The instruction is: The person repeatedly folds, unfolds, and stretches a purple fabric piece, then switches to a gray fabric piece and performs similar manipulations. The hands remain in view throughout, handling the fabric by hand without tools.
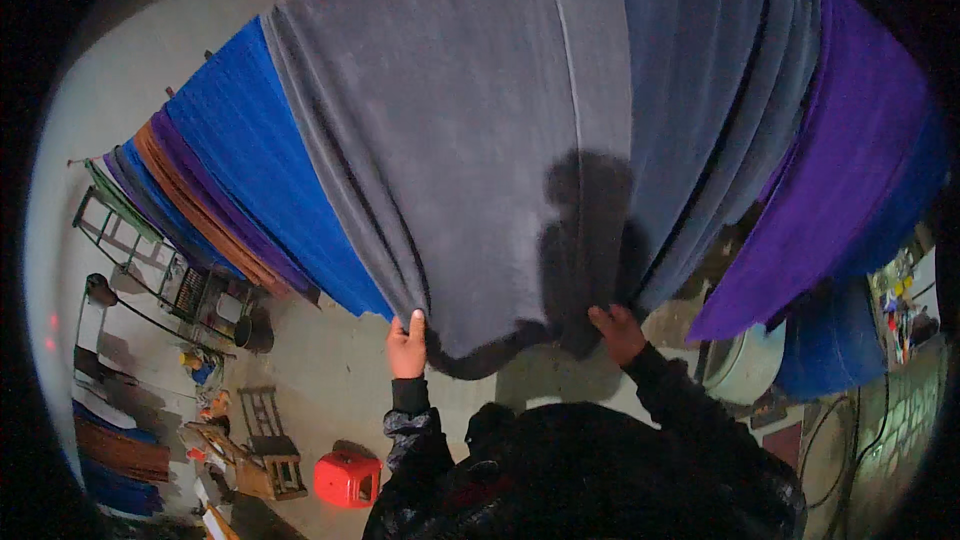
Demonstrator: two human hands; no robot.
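Observation:
A wide grey cloth (460,140) hangs in front of me, its lower edge sagging between my hands. With thumb up, my left hand (406,348) is closed on its lower left edge, where several folds gather. Lower right, my right hand (618,334) pinches the edge near a darker blue-grey cloth (690,90). The fingers behind the fabric are hidden on both hands. A shadow of a head and shoulders falls on the grey cloth. Beside it on the left hangs a bright blue cloth (250,150); a purple cloth (850,140) hangs at the right.
More hanging cloths (205,205) in brown, purple, blue and green line the far left. Below them are a dark bucket (256,331), a wooden chair (268,440) and a red plastic stool (347,476). A pale round tub (745,365) stands at the right, behind the cloths.

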